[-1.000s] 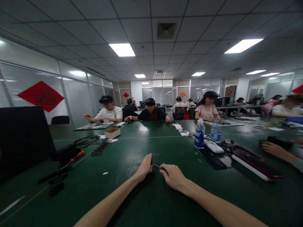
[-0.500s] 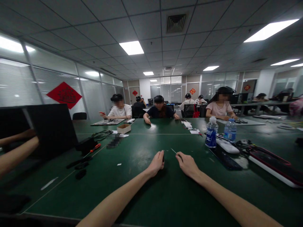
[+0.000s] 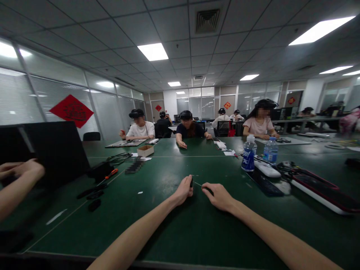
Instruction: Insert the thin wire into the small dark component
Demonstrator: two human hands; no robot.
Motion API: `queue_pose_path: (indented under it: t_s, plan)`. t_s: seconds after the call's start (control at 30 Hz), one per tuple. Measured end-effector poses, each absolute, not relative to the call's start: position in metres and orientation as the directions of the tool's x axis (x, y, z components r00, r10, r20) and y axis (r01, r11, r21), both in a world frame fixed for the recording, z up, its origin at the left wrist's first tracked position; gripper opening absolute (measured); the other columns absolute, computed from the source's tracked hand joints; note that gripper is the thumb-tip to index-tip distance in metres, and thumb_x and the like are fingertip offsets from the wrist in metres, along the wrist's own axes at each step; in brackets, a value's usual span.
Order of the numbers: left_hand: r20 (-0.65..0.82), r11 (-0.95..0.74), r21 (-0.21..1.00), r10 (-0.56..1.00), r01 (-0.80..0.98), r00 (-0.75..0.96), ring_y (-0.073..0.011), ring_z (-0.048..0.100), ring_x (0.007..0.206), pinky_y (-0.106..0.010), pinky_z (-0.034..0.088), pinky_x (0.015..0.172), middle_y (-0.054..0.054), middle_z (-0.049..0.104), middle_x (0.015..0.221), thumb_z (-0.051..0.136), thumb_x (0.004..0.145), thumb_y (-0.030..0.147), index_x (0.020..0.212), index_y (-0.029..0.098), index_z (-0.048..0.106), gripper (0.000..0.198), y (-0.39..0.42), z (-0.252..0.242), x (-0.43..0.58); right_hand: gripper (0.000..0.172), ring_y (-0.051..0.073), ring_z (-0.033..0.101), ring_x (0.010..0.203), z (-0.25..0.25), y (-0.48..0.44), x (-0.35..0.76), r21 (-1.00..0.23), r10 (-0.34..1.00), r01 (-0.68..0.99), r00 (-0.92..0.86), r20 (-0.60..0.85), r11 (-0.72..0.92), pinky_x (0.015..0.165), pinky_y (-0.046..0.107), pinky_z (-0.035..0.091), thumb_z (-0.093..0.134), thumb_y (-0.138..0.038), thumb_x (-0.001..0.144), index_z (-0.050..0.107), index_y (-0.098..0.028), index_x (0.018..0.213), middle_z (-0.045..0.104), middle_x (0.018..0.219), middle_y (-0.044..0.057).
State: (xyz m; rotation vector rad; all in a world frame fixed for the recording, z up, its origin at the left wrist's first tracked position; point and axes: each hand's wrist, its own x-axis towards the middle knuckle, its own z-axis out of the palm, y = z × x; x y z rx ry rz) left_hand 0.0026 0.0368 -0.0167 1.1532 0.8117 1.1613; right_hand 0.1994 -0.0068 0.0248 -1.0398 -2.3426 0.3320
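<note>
Over the green table point(image 3: 157, 221), my left hand point(image 3: 184, 190) is closed around a small black object point(image 3: 191, 183), mostly hidden by the fingers; its kind cannot be made out. My right hand point(image 3: 218, 195) grips a slim screwdriver point(image 3: 198, 184) by its dark handle. The thin metal shaft points left and its tip is close to the black object. Whether the two touch is too small to tell.
Bottles point(image 3: 248, 153), a white device point(image 3: 267, 168) and a red-edged black case point(image 3: 317, 187) lie to the right. On the left are an orange-handled screwdriver point(image 3: 111, 173), a cardboard box point(image 3: 145, 150), cables, a black monitor point(image 3: 56, 153) and a co-worker's hands point(image 3: 29, 170). Other people sit opposite.
The screwdriver has swung from pointing up and left to nearly level, its tip nearer the black object. My right hand has shifted left. The co-worker's hands at left have come out from behind the monitor.
</note>
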Motion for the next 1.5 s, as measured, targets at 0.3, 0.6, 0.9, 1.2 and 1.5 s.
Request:
queue_pose_path:
  t_s: [0.3,0.6,0.9,1.2,1.5]
  plan:
    - [0.071,-0.007,0.962,0.972,-0.274,0.224,-0.0044,0.023,0.035,-0.018,0.016,0.039,0.010,0.028,0.049,0.044,0.079,0.059,0.077,0.020,0.037,0.040,0.035,-0.014,0.003,0.034,0.019,0.059,0.088,0.027,-0.010,0.202,-0.446,0.736,0.594,-0.609,0.295,0.670,0.081,0.031,0.042,0.037,-0.040,0.092,0.059,-0.022,0.110,0.063,0.100,0.005]
    - [0.037,0.010,0.970,0.982,-0.244,0.187,-0.0045,0.024,0.035,-0.018,0.016,0.039,0.010,0.028,0.047,0.043,0.078,0.061,0.083,0.019,0.043,0.043,0.033,-0.011,0.005,0.031,0.018,0.059,0.084,0.029,-0.012,0.201,-0.406,0.737,0.619,-0.613,0.285,0.672,0.079,0.029,0.043,0.038,-0.037,0.091,0.060,-0.022,0.107,0.064,0.098,0.004]
    - [0.040,0.004,0.976,0.980,-0.219,0.195,-0.0040,0.019,0.035,-0.017,0.015,0.039,0.011,0.023,0.045,0.039,0.079,0.063,0.083,0.018,0.046,0.046,0.037,-0.016,0.003,0.032,0.018,0.059,0.081,0.024,-0.015,0.197,-0.363,0.759,0.667,-0.558,0.335,0.651,0.072,0.028,0.042,0.035,-0.039,0.092,0.059,-0.024,0.106,0.065,0.092,0.004]
    - [0.080,-0.068,0.985,0.994,-0.160,0.071,-0.0046,0.019,0.037,-0.018,0.015,0.037,0.009,0.024,0.048,0.038,0.080,0.062,0.082,0.018,0.045,0.044,0.033,-0.016,0.006,0.031,0.016,0.061,0.076,0.013,-0.014,0.192,-0.427,0.797,0.673,-0.510,0.323,0.604,0.067,0.026,0.043,0.034,-0.042,0.092,0.058,-0.025,0.105,0.065,0.091,0.003]
    - [0.099,-0.066,0.985,0.973,-0.160,0.206,-0.0057,0.030,0.042,-0.018,0.018,0.039,0.007,0.033,0.058,0.042,0.080,0.058,0.101,0.022,0.042,0.042,0.010,-0.014,0.039,0.034,0.017,0.061,0.069,0.017,0.035,0.226,-0.518,0.930,0.793,-0.161,0.329,0.321,0.066,0.029,0.043,0.031,-0.039,0.094,0.059,-0.021,0.103,0.066,0.083,0.005]
